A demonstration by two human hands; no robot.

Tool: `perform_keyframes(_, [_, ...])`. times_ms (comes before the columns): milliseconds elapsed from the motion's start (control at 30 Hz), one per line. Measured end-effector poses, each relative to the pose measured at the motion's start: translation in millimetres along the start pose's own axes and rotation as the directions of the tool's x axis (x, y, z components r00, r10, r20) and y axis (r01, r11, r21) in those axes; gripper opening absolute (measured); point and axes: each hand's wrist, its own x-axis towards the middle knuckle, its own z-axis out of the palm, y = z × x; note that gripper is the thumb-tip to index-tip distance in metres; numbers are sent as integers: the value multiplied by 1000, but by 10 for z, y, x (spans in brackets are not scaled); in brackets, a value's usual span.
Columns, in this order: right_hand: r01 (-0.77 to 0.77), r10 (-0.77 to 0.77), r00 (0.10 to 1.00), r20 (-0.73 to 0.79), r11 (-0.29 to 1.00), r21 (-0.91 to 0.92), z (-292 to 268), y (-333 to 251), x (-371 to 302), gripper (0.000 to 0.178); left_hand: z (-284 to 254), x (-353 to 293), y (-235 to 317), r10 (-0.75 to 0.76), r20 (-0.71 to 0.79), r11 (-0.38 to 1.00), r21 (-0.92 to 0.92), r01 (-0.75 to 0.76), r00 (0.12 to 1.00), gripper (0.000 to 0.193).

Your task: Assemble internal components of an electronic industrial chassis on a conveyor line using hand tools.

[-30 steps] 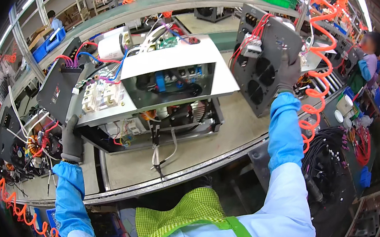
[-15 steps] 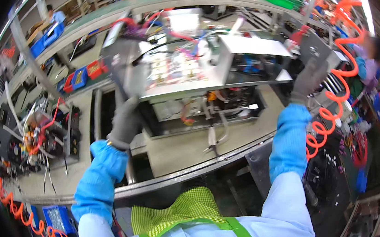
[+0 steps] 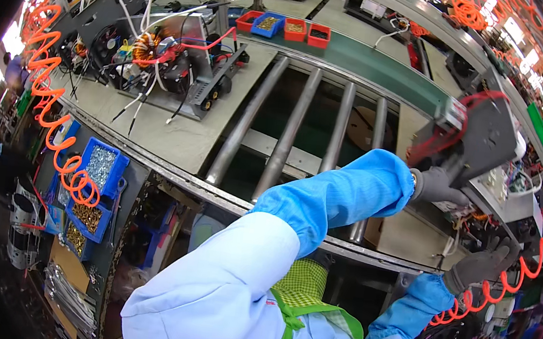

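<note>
An open metal chassis (image 3: 488, 195) with a tall dark side panel (image 3: 491, 143) stands at the right of the bench, wired parts inside it. My left hand (image 3: 440, 187), in a grey glove, reaches across to the right and grips the chassis at the foot of that panel. Its fingertips are partly hidden. My right hand (image 3: 483, 264), gloved too, lies by the near right edge of the chassis with its fingers spread. Whether it touches the metal I cannot tell. Red wires (image 3: 443, 144) hang by the dark panel.
Left of the chassis runs a section of metal rollers (image 3: 289, 128). Another wired assembly (image 3: 164, 59) stands on the bench's left part. Small red and blue bins (image 3: 268, 25) line the back. Orange coiled hoses hang at left (image 3: 46, 79) and right (image 3: 532, 266). Blue screw trays (image 3: 101, 168) sit lower left.
The view has swung left, so the chassis now appears at the right. My right hand has come down from the chassis's right panel to its near edge. My left hand stays at its left side.
</note>
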Motion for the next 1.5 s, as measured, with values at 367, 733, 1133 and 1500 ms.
perform_keyframes(367, [-95,287,768,572,935,-342,-138,337,-1284,36,-2249,-2593,-963,181,-767,707,536,461,615,58])
perform_keyframes(733, [571,67,431,900,752,-329,-140,363,-2750,41,-3389,-3630,-1329,68,-983,435,185,881,173,57])
perform_keyframes(1133, [550,157,430,889,736,-396,-119,219,-2702,45,-2698,-3568,-1102,21,-906,509,373,775,423,60])
perform_keyframes(1500, [132,165,396,903,963,-234,1647,331,-2963,59,-1525,-3140,-614,-105,-602,822,396,410,792,65])
